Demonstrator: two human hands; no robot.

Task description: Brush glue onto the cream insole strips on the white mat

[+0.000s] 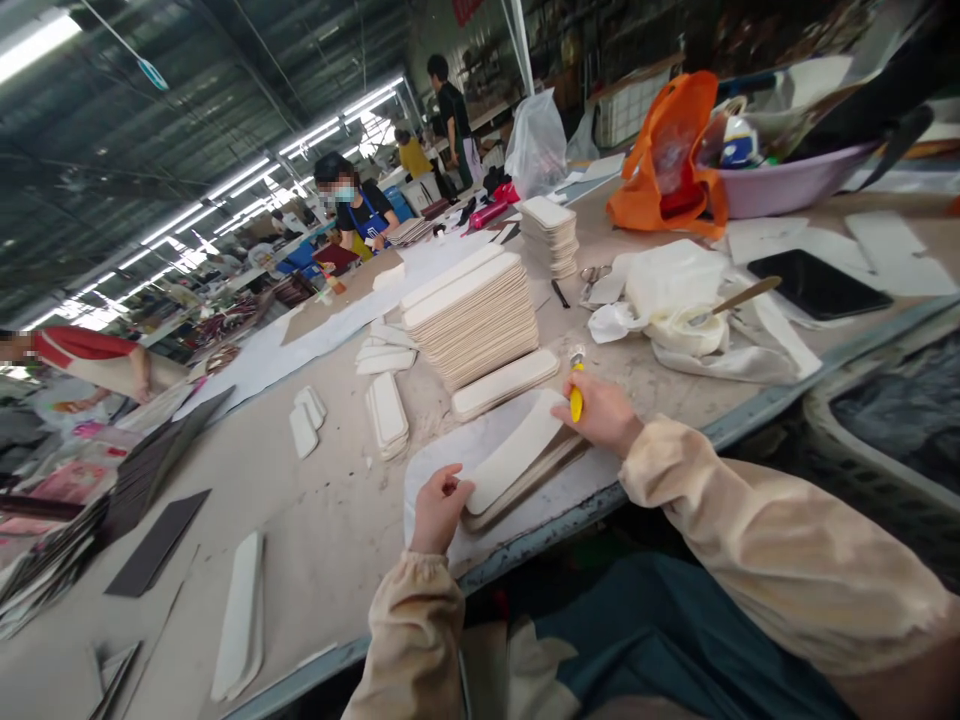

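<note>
Head view: the work looks well under way but far from over. A tall stack of finished pieces (474,318) stands on the worktop (330,520) just beyond the hands, with a lower stack (550,236) farther off to the right and a single pale slab (505,384) lying at the tall stack's foot. Small loose piles (387,414) and scattered strips lie to the left, so a good share appears done, while those loose ones may yet need handling.

The piece in hand is a long cream strip (514,452) with rounded ends, flat and slightly bowed, lying on top of a few like it on a white cutting mat (442,470) at the near edge of the worktop, between the two hands. The left hand (437,508) pinches the strip's near-left end, thumb on top. The right hand (606,412) rests at its far-right end, fingers curled tight around a yellow knife (576,392) whose blade end points away from the person.

Farther right lie crumpled white cloth (675,300), an orange bag (664,150) and a purple basin (787,180).
</note>
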